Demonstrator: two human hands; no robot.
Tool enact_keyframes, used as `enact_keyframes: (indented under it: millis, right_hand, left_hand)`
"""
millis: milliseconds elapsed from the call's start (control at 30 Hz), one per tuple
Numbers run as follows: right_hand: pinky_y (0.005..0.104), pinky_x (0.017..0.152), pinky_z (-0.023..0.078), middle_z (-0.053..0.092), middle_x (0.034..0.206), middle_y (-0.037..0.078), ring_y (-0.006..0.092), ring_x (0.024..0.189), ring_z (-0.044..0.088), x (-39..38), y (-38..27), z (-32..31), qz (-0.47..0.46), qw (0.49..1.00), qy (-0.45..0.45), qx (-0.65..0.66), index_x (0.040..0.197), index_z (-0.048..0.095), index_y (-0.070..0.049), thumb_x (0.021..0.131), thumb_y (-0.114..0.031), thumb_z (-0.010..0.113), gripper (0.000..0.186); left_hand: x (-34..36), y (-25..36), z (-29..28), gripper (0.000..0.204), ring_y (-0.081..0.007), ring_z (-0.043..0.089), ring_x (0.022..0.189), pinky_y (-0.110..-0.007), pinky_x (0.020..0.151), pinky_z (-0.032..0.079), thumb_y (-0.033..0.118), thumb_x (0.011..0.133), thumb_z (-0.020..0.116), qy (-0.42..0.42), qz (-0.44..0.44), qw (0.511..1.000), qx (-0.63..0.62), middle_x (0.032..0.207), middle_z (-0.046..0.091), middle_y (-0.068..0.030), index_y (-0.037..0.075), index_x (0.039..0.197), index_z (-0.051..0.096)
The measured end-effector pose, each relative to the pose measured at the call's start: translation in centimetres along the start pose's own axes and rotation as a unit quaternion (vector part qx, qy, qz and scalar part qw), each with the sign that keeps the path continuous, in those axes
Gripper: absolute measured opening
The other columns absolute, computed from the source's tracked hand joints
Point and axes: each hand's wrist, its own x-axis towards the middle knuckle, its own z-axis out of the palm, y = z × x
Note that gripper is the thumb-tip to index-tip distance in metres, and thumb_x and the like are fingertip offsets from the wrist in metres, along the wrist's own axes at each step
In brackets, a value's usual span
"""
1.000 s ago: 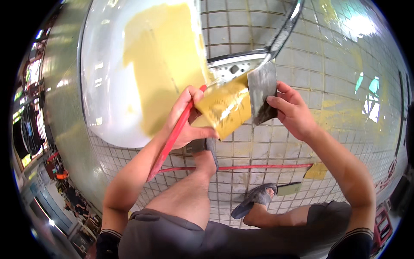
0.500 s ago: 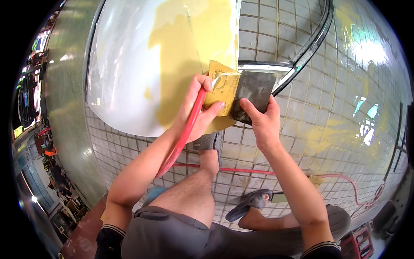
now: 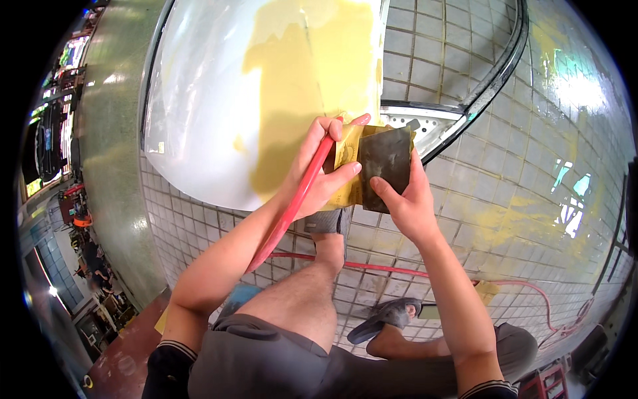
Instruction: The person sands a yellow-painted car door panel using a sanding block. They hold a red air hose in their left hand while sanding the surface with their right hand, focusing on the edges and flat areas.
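Observation:
In front of the panel, my left hand (image 3: 318, 169) is closed on a sheet of yellow-backed sandpaper (image 3: 347, 147), with a red hose (image 3: 300, 194) also held in its fingers and running back along the forearm. My right hand (image 3: 413, 203) grips a dark grey, flat sanding block (image 3: 391, 163), thumb on its face. The block lies against the sandpaper, whose yellow edges show beside and behind it. Just beyond my hands is a white car door (image 3: 199, 93) with a large patch of yellow filler (image 3: 312, 73); its open window frame (image 3: 495, 86) extends right.
Wet tiled floor (image 3: 478, 233) with yellowish smears surrounds the door. A thinner red hose (image 3: 385, 267) crosses the floor behind my hands and coils at the right. A sandalled foot (image 3: 392, 319) stands near it. Cluttered equipment (image 3: 93, 266) lines the left side.
Both hands have come slightly nearer to me. The sanding block has shifted left over the sandpaper, covering more of it, and the sheet now bends around its edge. The view has shifted a little.

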Motion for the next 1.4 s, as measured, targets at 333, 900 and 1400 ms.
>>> enact_keyframes:
  millis: [333, 900, 1400]
  right_hand:
    - [0.0445, 0.101, 0.047, 0.05, 0.129, 0.02, 0.0344, 0.118, 0.052, -1.6, 1.4, 6.4, -0.078, 0.981, 0.17, -0.048, 0.152, 0.037, 0.003, 0.102, -0.021, 0.069, 0.064]
    - [0.0331, 0.088, 0.053, 0.066, 0.112, 0.012, 0.0193, 0.097, 0.063, -4.7, 4.1, 1.2, 0.026, 0.965, 0.255, -0.05, 0.141, 0.047, 0.002, 0.091, 0.001, 0.06, 0.052]
    - [0.0475, 0.105, 0.046, 0.062, 0.139, 0.023, 0.0425, 0.114, 0.056, -5.5, 4.1, 6.6, -0.072, 0.957, 0.179, -0.218, 0.151, 0.047, 0.004, 0.075, 0.015, 0.059, 0.078]
  left_hand:
    - [-3.0, -1.3, 4.3, 0.038, -0.0223, 0.042, 0.128, -0.04, 0.112, 0.034, 0.019, 0.105, 0.065, 0.027, 0.018, 0.997, -0.068, 0.137, 0.042, -0.017, 0.009, 0.129, 0.038]
    - [0.6, 0.9, -6.8, 0.085, -0.0356, 0.061, 0.107, -0.046, 0.098, 0.046, 0.08, 0.101, 0.031, -0.154, 0.177, 0.843, 0.484, 0.118, 0.071, -0.0139, 0.006, 0.108, 0.073]
    - [0.7, -0.7, -6.3, 0.078, -0.0267, 0.054, 0.086, -0.042, 0.086, 0.037, 0.073, 0.106, 0.029, -0.153, 0.206, 0.809, 0.529, 0.087, 0.059, -0.0039, 0.011, 0.108, 0.075]
